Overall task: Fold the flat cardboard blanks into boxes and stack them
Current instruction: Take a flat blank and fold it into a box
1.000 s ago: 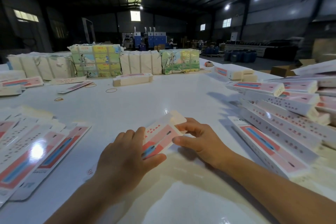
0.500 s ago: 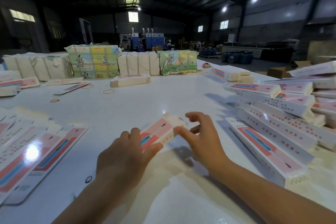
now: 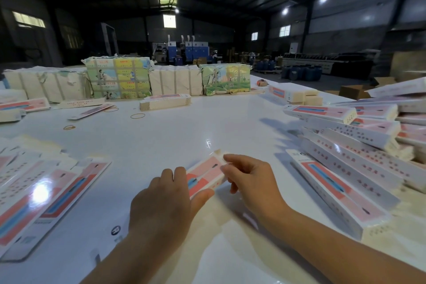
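A narrow white and pink box (image 3: 206, 174) with a blue and red stripe is held just above the white table (image 3: 184, 129), pointing away from me. My left hand (image 3: 166, 205) grips its near end, thumb under and fingers over. My right hand (image 3: 251, 182) pinches the far end, where a small flap sticks up. Flat printed blanks (image 3: 43, 193) lie fanned out at the left. Folded boxes (image 3: 352, 159) are piled in rows at the right.
Wrapped bundles (image 3: 117, 77) line the far edge of the table, with a short pile of blanks (image 3: 164, 102) in front. Rubber bands (image 3: 137, 116) lie scattered at the far left. Cardboard cartons (image 3: 352, 91) stand off the table at the right.
The box has swung up off the table and turned to point further away. My right hand moved from its side to its far end and closed on the flap.
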Available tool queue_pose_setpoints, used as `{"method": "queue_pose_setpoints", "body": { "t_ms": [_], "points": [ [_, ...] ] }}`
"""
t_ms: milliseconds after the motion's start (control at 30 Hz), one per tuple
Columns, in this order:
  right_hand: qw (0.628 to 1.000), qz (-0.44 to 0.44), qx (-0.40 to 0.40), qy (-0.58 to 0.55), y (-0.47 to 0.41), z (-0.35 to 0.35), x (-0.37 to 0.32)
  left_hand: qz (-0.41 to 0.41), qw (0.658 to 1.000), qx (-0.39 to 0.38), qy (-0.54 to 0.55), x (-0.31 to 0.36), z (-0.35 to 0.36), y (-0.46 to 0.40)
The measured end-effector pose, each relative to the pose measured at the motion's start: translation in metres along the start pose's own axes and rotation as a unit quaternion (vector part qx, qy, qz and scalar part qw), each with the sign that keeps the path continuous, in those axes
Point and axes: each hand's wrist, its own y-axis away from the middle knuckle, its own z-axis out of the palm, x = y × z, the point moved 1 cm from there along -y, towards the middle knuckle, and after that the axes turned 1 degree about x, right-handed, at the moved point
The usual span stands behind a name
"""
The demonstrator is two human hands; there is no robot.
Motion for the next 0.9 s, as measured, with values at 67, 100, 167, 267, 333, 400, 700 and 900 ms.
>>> {"method": "queue_pose_setpoints", "body": {
  "t_ms": [67,100,167,267,333,400,700,900],
  "points": [
    [1.0,0.024,-0.01,-0.002,-0.001,-0.002,0.003,0.002,1.0,0.007,-0.018,-0.001,-0.001,0.001],
    [0.999,0.029,-0.019,0.008,-0.002,-0.003,0.004,0.004,1.0,0.008,-0.028,-0.001,-0.001,0.001],
    [0.998,0.035,-0.034,0.05,-0.004,-0.004,0.004,0.012,0.999,0.007,-0.046,0.0,-0.003,0.002],
    [0.993,0.04,-0.048,0.099,-0.008,-0.004,0.006,0.02,0.997,-0.003,-0.08,0.004,-0.006,0.003],
    [0.99,0.032,-0.053,0.127,-0.009,-0.005,0.007,0.021,0.995,-0.01,-0.096,0.006,-0.007,0.004],
    [0.99,0.026,-0.049,0.132,-0.009,-0.005,0.008,0.02,0.995,-0.014,-0.099,0.008,-0.007,0.004],
    [0.967,-0.042,-0.067,0.241,-0.008,-0.004,0.006,0.022,0.996,-0.013,-0.086,0.009,-0.006,0.005],
    [0.95,-0.086,-0.039,0.297,-0.012,-0.008,0.004,-0.002,0.999,-0.006,-0.042,0.006,-0.008,0.002]
  ]
}}
